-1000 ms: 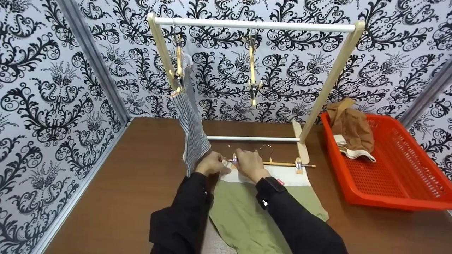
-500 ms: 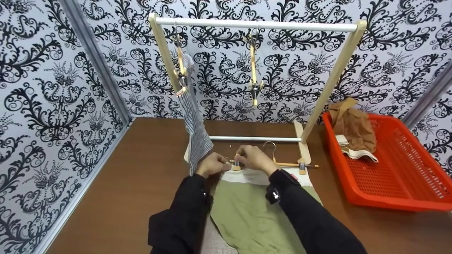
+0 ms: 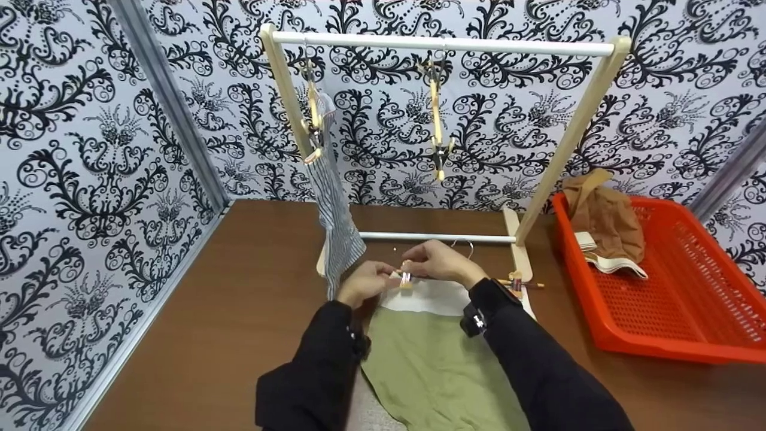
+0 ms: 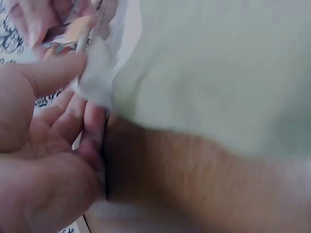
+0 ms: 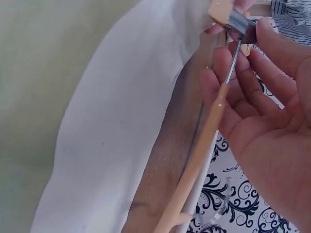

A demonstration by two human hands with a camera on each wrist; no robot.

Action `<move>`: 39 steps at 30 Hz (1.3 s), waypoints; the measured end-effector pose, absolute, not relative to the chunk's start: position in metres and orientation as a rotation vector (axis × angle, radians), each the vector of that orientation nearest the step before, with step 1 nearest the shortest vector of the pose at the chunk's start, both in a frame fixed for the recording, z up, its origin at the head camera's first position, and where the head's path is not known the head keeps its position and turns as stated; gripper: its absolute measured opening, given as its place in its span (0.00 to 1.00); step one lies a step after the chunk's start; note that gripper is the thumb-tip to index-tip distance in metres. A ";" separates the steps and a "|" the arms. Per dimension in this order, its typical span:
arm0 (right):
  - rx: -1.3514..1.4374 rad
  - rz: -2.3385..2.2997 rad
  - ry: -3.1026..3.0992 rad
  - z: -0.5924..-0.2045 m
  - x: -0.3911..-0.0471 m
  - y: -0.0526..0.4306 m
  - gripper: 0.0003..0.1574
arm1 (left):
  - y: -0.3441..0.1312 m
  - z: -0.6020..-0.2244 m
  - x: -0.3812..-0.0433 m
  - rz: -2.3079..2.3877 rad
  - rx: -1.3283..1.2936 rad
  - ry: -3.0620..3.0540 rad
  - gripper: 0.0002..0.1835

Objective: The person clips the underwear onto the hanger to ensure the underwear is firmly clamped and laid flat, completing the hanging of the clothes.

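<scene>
Olive cloth (image 3: 431, 365), topped with a white band (image 3: 425, 298), lies on the table (image 3: 239, 311) at lower centre in the head view, stretched beneath your forearms. Your left hand (image 3: 366, 280) works at the band's upper left corner; your right hand (image 3: 441, 262) meets it at the clip (image 3: 406, 280), just above centre of the frame. A second clip (image 3: 516, 284) sits to the right, partly behind your sleeve. Striped cloth (image 3: 335, 215) hangs from the left of the rack (image 3: 443, 43); at right, brown cloth (image 3: 610, 227) lies in a red basket (image 3: 688, 351).

Blurred in the left wrist view, your left thumb lies over the band's corner at upper left with fingers curled beneath, apparently pinching it, while your right fingers work the clip beyond.

Up close in the right wrist view, your right thumb and fingers are clamped on the clip, upper right, at the end of the hanger (image 5: 204, 141); the band spreads to its left. Whether the clip has bitten the fabric cannot be told.

Fastening this corner looks to be the step in hand. The next move seems to call for holding the band flat inside the clip, then easing your right thumb off.
</scene>
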State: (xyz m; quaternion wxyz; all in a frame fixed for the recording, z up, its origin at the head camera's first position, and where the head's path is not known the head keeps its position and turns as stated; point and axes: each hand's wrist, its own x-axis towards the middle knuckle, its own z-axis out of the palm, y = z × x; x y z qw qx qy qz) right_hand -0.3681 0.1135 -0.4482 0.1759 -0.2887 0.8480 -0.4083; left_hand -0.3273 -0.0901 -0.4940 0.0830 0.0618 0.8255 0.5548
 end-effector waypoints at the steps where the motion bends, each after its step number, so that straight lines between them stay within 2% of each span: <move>1: -0.808 -1.164 2.396 -0.448 -0.368 0.114 0.23 | -0.090 -0.495 -0.327 1.663 0.193 2.463 0.11; 7: -0.777 -1.237 2.397 -0.453 -0.372 0.117 0.25 | -0.095 -0.506 -0.325 1.807 0.187 2.348 0.07; 14: -0.748 -1.375 2.437 -0.457 -0.375 0.120 0.28 | -0.095 -0.511 -0.324 1.953 0.246 2.263 0.09; 27: -0.737 -1.648 2.408 -0.463 -0.375 0.116 0.13 | -0.098 -0.511 -0.323 2.038 0.285 2.182 0.05; 39: -0.793 -1.549 2.399 -0.476 -0.377 0.113 0.18 | -0.098 -0.512 -0.321 2.096 0.268 2.174 0.06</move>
